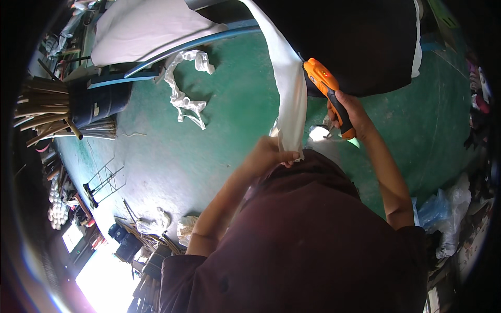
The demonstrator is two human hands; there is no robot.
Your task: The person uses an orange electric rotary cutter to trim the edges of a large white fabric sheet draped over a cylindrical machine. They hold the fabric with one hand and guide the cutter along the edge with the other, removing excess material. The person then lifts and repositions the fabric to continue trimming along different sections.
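Observation:
My right hand (353, 116) is wrapped around the black grip of an orange and black cordless electric cutter (324, 80). The cutter's tip meets the edge between a large black sheet (360, 47) and a long white strip (288, 86). The strip hangs down from the sheet's left edge toward my body. Near my waist, my left hand (269, 155) pinches the strip's lower end between thumb and fingers. The black sheet's right edge also shows a white border. Whether the strip still joins the sheet above the cutter I cannot tell.
A crumpled white strip (180, 94) lies on the green floor (235, 88). Beyond it are a blue bent rail (193, 40) and a pale sheet (151, 28). A dark barrel (102, 99) with tubes stands left, a folding trolley (107, 180) below it. Plastic bags (443, 214) lie right.

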